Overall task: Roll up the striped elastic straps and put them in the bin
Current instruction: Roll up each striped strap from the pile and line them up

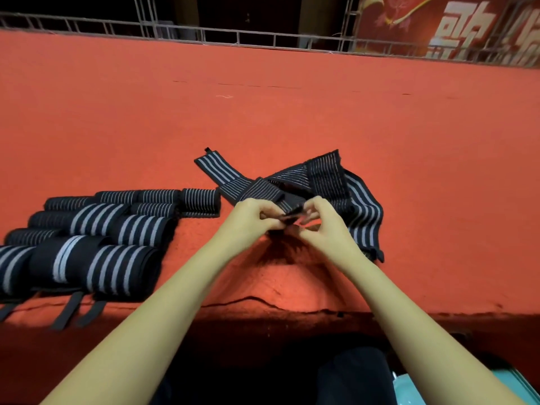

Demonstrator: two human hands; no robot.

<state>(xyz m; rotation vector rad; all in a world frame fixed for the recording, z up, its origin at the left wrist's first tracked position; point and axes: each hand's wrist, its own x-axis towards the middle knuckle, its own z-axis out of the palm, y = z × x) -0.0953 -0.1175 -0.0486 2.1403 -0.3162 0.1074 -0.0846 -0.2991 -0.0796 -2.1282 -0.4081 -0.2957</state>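
A loose pile of black elastic straps with grey stripes (324, 176) lies on the red table, its ends crossing. My left hand (251, 219) and my right hand (321, 223) meet at the near side of the pile, and both pinch the dark end of one strap (292, 213) between fingers and thumb. The grip itself is partly hidden by my fingers. One wide-striped strap (365, 211) trails off to the right of my right hand. No bin shows clearly in the head view.
Several rolled striped straps (96, 229) lie in rows at the left, with black tabs hanging over the red table's (263, 97) near edge. A metal railing (263, 39) runs along the far side. A teal object (508, 384) sits at bottom right.
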